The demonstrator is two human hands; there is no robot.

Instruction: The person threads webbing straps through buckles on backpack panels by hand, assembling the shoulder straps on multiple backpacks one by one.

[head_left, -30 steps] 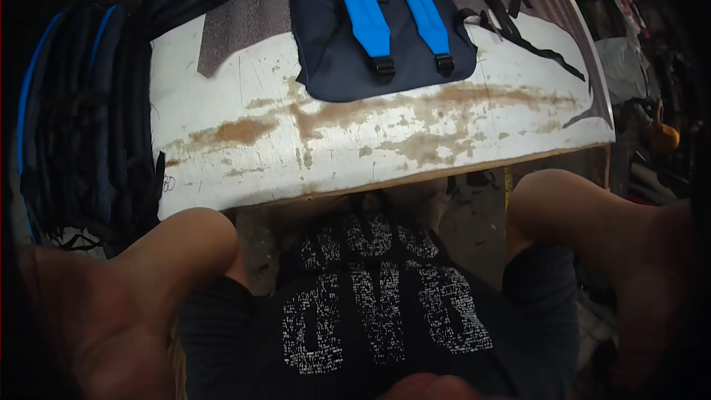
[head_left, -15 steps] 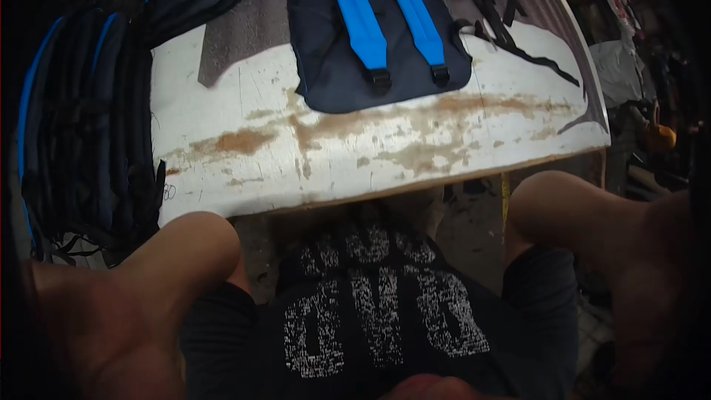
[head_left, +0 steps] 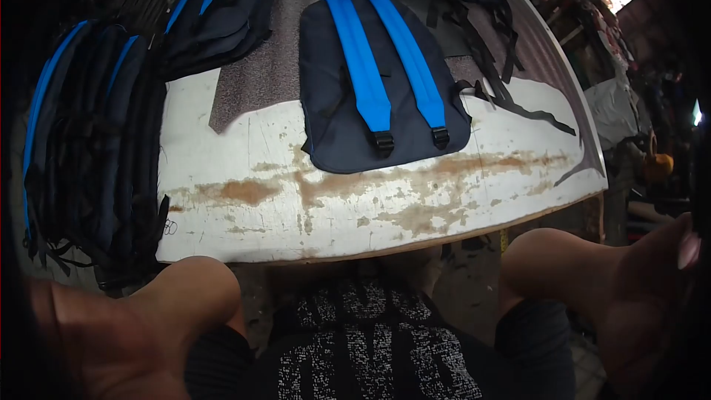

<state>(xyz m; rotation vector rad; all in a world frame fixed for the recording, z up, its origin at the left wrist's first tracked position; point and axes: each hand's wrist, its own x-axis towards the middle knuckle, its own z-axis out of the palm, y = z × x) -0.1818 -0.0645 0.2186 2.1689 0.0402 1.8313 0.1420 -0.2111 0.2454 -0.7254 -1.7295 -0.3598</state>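
My left hand (head_left: 92,333) is raised close to the camera at the lower left edge, with the elbow bent below it. Its fingers fall outside the view. On the right edge, my right hand (head_left: 663,274) is likewise lifted near the camera; one fingertip with its nail shows, the rest is in shadow or cut off. Neither hand touches anything I can see. In front of me a dark navy backpack panel (head_left: 326,126) with two bright blue shoulder straps (head_left: 355,52) and black buckles lies flat on the worn white table (head_left: 215,233).
Several dark backpack pieces with blue edging (head_left: 100,141) are stacked at the table's left side. Another dark backpack piece (head_left: 229,22) lies at the back left. Black webbing straps (head_left: 529,112) spread over the back right. A grey patterned sheet (head_left: 255,81) lies beneath.
The camera has tilted upward, so the table and backpack pieces sit lower in view. A fingertip of my right hand now shows at the right edge. The backpack panel stays put on the table.
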